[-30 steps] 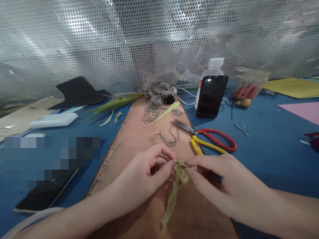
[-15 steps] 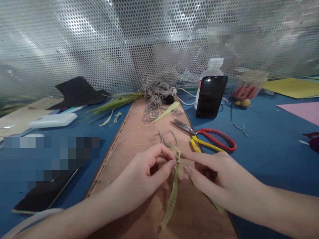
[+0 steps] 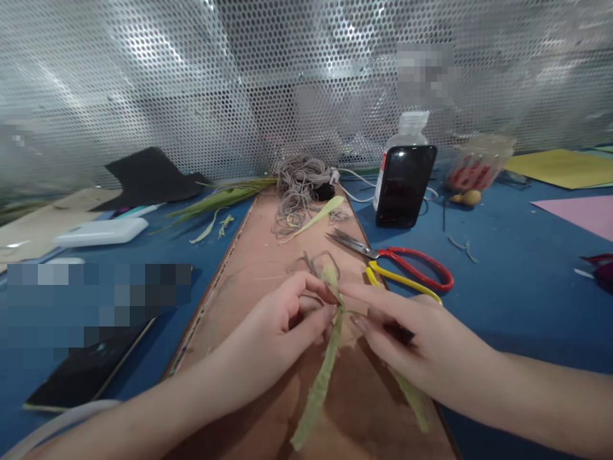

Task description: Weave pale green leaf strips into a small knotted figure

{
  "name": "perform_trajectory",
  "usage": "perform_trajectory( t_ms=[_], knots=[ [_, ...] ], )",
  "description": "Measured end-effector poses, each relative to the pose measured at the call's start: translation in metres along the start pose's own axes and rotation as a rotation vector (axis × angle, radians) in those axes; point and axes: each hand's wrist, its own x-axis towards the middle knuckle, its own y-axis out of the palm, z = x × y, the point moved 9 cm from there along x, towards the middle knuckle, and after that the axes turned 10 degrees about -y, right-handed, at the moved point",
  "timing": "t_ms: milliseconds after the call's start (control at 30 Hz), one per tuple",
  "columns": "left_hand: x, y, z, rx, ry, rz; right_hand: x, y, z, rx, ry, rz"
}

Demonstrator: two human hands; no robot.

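My left hand (image 3: pixel 282 326) is closed in a pinch, thumb and forefinger gripping a long pale-green dried leaf strip (image 3: pixel 322 383) at its narrow, knotted middle. The strip's short end stands up past the fingertips, and its long tail hangs toward me above the board. My right hand (image 3: pixel 421 332) meets it from the other side, index fingertip against the knot and thumb at a thin strand running out of it. Another pale-green leaf piece (image 3: pixel 412 402) pokes out below the right hand; where it joins is hidden. Scissors (image 3: pixel 397 263) with red and yellow handles lie open just beyond.
A wooden board (image 3: pixel 225 383) runs away from me over the blue table (image 3: pixel 522 287). Tangled grey cord (image 3: pixel 302 182) lies at its far end. A phone (image 3: pixel 406 186) leans on a bottle (image 3: pixel 409 131). Perforated metal (image 3: pixel 201 83) stands behind. Green leaves (image 3: pixel 225 197) lie left.
The strip's upper end has turned from a small loop to a flat upright piece, and its tail has swung left. The leaf piece below my right hand shows more. Both hands have barely shifted.
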Motion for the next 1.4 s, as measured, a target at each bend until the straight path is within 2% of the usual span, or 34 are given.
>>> perform_trajectory(
  t_ms=[133, 233, 333, 467, 633, 767, 933, 1133, 1400],
  knots=[
    [-0.001, 0.005, -0.008, -0.082, 0.051, 0.057, 0.000, 0.002, -0.001, 0.129, 0.020, -0.001],
    [-0.001, 0.008, -0.010, -0.102, 0.067, 0.087, 0.002, 0.008, -0.010, 0.360, 0.140, 0.004],
    [-0.001, 0.009, -0.008, -0.079, 0.054, 0.075, 0.004, 0.009, -0.019, 0.557, 0.246, -0.060],
    [-0.001, 0.007, -0.004, -0.037, -0.004, 0.034, 0.004, 0.008, -0.028, 0.618, 0.346, -0.113],
    [0.000, 0.010, -0.001, -0.118, -0.056, 0.054, 0.006, 0.004, -0.024, 0.630, 0.296, -0.158],
    [-0.001, 0.009, -0.001, -0.181, -0.048, 0.054, 0.006, -0.002, -0.022, 0.596, 0.274, -0.220],
    [0.001, 0.011, -0.001, -0.179, -0.031, 0.068, 0.009, -0.006, -0.015, 0.684, 0.217, -0.260],
    [0.003, 0.007, -0.002, -0.202, -0.071, 0.018, 0.009, -0.006, -0.016, 0.733, 0.230, -0.285],
    [-0.001, 0.010, -0.001, -0.214, -0.092, 0.060, 0.009, -0.009, -0.015, 0.690, 0.238, -0.292]
  ],
)
